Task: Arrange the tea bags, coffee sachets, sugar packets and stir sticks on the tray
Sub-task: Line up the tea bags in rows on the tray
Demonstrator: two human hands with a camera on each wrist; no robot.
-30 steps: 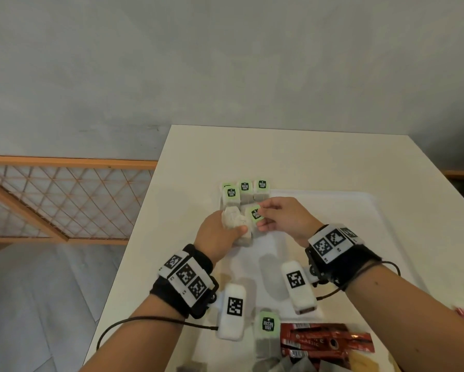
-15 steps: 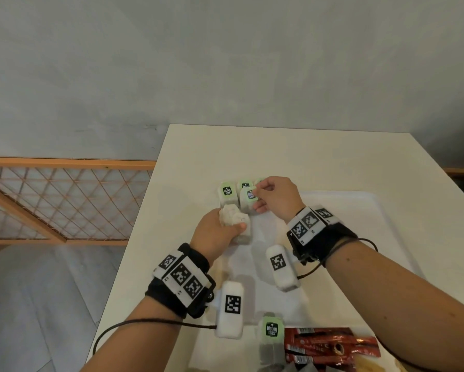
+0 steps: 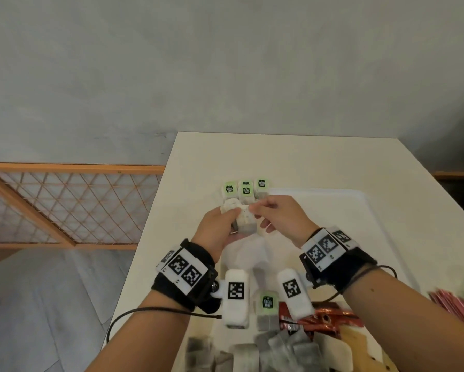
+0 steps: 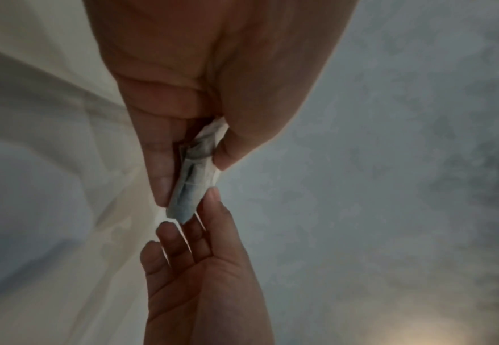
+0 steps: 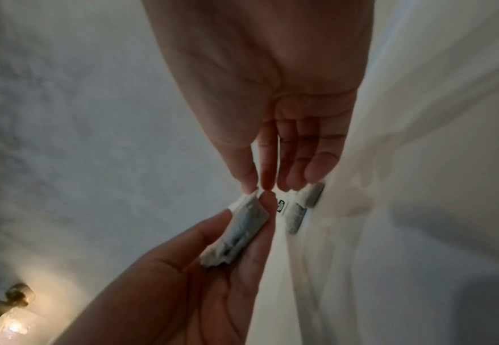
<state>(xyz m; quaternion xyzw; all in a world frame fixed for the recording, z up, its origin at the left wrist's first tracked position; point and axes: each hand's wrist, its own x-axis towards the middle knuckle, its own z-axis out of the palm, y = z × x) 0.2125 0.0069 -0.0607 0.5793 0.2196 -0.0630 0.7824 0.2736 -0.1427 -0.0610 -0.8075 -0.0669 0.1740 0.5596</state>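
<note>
A small stack of white paper tea bags (image 3: 243, 220) is clamped between thumb and fingers of the left hand (image 3: 217, 226), above the white plastic tray (image 3: 365, 224). Its top edge is pinched by the right hand (image 3: 282, 218) fingertips.

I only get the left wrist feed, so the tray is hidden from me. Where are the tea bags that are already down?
Observer: Four green-tagged bags sit bunched at the tray's far left corner, just beyond both hands.
Operator: Is the right hand really gripping, or only touching?
Observer: In the right wrist view, the right hand's thumb and forefinger pinch a white corner at the top of the bundle that the left hand holds.
Operator: What is left to place?
Observer: At the near edge of the head view there is a loose pile of tea bags beside red sachets.
</note>
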